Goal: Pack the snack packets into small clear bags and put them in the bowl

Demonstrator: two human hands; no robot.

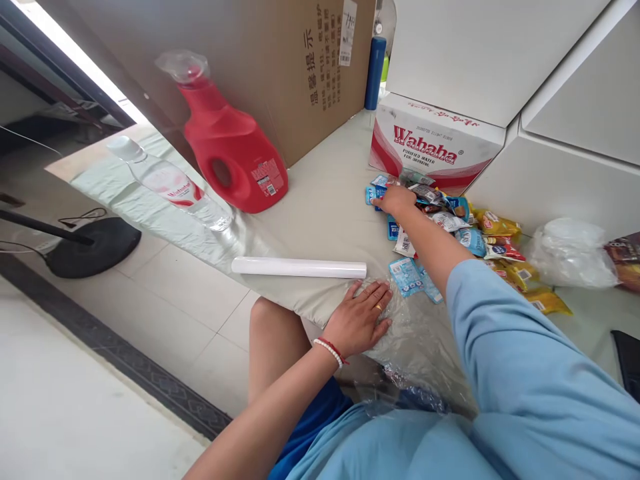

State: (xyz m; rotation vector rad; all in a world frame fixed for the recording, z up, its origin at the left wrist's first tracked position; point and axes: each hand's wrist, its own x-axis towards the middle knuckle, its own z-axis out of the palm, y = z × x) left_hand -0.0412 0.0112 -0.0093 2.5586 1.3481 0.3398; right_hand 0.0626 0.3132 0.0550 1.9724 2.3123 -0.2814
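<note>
The right hand (397,199) reaches into the pile of small packets (450,230), just in front of the water box (433,143); its fingers curl over a blue packet (374,193), but I cannot tell if it grips it. The left hand (361,320) lies flat and open on a clear plastic bag (420,333), nearer than the box, beside a white roll (299,268) on the surface (325,200).

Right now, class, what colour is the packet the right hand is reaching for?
Blue with white print: the packet under the right hand, best seen in the head view.
</note>
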